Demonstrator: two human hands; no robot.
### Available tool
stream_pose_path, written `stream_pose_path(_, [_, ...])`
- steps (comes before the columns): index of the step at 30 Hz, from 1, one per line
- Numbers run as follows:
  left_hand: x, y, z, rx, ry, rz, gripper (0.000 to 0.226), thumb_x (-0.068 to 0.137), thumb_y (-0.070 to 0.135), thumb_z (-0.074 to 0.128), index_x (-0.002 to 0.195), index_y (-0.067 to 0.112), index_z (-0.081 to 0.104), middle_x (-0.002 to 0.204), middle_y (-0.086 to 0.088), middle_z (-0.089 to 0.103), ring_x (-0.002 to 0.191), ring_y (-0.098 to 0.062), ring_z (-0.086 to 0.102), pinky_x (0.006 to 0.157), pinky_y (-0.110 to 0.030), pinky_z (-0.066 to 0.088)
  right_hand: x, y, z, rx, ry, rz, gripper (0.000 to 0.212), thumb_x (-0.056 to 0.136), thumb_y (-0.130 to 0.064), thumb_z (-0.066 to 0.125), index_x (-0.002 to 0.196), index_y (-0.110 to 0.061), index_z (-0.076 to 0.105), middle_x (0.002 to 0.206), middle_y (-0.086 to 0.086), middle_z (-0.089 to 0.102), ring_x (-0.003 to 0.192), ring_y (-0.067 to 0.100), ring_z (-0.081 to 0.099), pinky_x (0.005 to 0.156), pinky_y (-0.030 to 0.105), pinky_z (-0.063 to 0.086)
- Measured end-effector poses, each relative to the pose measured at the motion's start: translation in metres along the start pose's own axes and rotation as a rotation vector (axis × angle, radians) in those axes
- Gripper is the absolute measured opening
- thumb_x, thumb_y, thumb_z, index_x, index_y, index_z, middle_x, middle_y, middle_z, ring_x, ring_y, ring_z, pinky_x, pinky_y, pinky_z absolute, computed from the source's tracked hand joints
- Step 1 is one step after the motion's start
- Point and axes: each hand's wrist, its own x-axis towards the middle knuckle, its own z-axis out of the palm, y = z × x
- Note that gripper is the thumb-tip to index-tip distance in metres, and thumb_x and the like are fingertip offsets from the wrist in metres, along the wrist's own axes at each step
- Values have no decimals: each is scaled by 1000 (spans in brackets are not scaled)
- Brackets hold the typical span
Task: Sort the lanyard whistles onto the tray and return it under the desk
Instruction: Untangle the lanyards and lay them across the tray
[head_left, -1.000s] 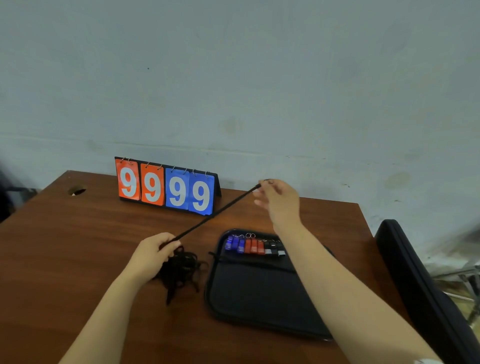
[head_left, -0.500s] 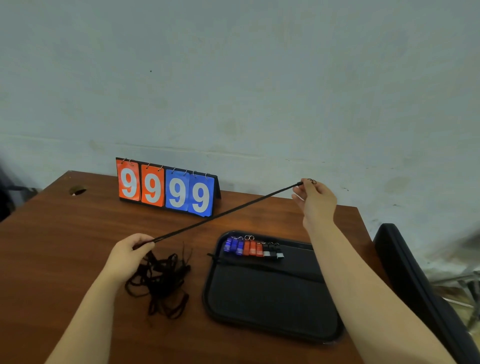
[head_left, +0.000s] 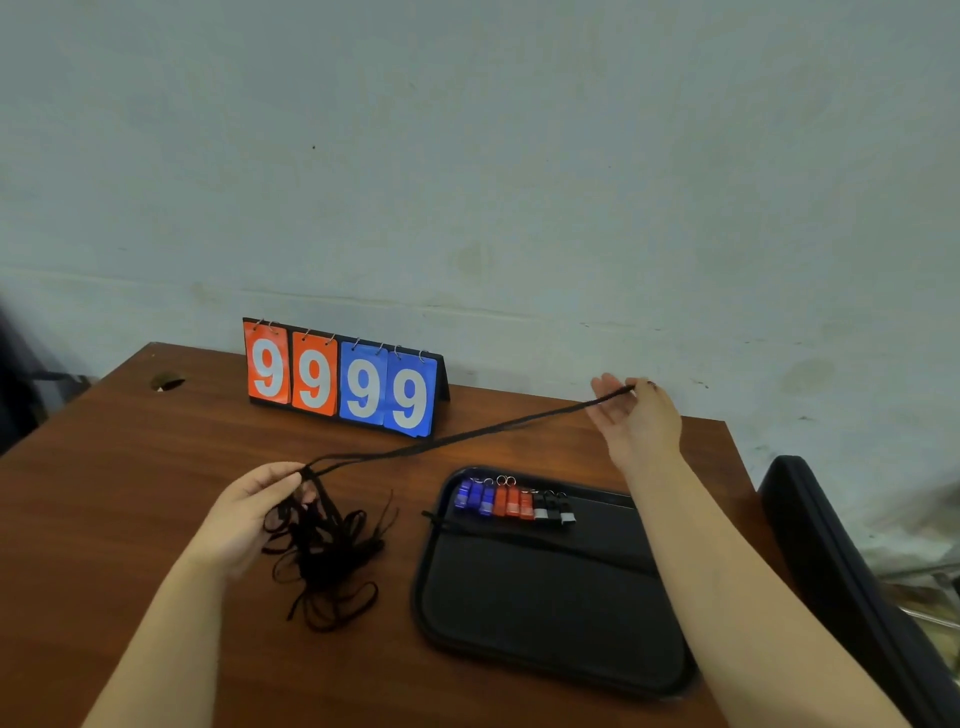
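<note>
Black cord (head_left: 467, 436) | one strand drawn out | tangle (head_left: 327, 561) left to undo | left hand (head_left: 249, 514) pinches strand | right hand (head_left: 641, 421) pinches end

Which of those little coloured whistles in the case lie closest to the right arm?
The black whistles, at the right end of the row in the case; the red whistles sit mid-row, the blue whistles far left.

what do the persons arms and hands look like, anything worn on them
Nothing worn shows. The left hand and the right hand are bare, with no gloves, and both arms are bare down to the picture's lower edge, with no sleeve, watch or bracelet. No ring shows either, though the fingers are too small and blurred to be sure.
</note>
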Motion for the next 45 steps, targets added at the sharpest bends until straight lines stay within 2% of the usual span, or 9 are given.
stream_pose_path(6, [-10,33,29,217,25,157,13,95,15,54,95,11,66,82,-10,71,81,-23,67,75,-33,50,-48,41,31,-780,-357,66,10,95,-18,53,88,-15,59,49,-11,38,42,7,30,40,20,30])
stream_pose_path(11, [-12,48,49,392,-26,282,13,94,14,55,88,11,66,74,-4,68,73,-16,64,70,-26,49,-93,95,57,-1329,-915,-87,51,90,-45,61,136,-27,51,126,-5,59,108,12,59,85,23,47])
stream_pose_path(14, [-14,49,55,468,-45,338,14,95,14,54,88,12,66,79,-4,66,75,-12,61,70,-24,46,-106,114,69,-1454,-1094,-184,32,94,-39,58,113,-13,62,108,3,65,96,16,61,90,34,51])
stream_pose_path(17, [-14,46,56,480,-11,338,17,97,15,50,89,10,64,80,-5,65,76,-15,60,70,-25,44,-103,119,68,-1519,-1134,-209,28,98,-35,52,86,-11,61,84,7,59,76,16,54,75,33,46])
stream_pose_path(24, [-2,30,38,131,231,197,23,101,19,43,88,8,58,54,3,38,52,-16,39,73,-38,45,-84,105,58,-1477,-1056,-214,28,100,-35,48,87,-16,63,75,-10,54,72,6,52,66,19,40])
stream_pose_path(31, [20,20,2,-157,758,23,26,99,26,45,115,10,59,75,1,50,66,-16,49,73,-37,44,-74,98,56,-1470,-979,-229,26,99,-35,49,78,-24,56,75,-10,53,72,4,50,64,15,38])
stream_pose_path(35, [31,3,-24,-24,922,-178,40,99,24,42,132,3,50,119,-19,60,109,-40,58,92,-48,46,-74,94,58,-1398,-928,-234,24,100,-34,50,87,-17,61,84,-2,60,86,8,55,73,22,49])
stream_pose_path(40, [18,4,4,653,691,-187,51,90,24,60,138,15,44,146,-17,35,129,-40,41,106,-54,36,-76,91,64,-1343,-925,-241,25,98,-34,54,101,-12,65,113,4,65,116,12,53,90,34,55])
stream_pose_path(45, [3,-3,58,710,-119,299,63,88,13,64,143,30,40,146,14,37,136,-9,33,114,-40,31,-86,83,73,-1301,-964,-277,20,99,-30,53,80,-25,59,97,0,64,101,6,55,80,23,50])
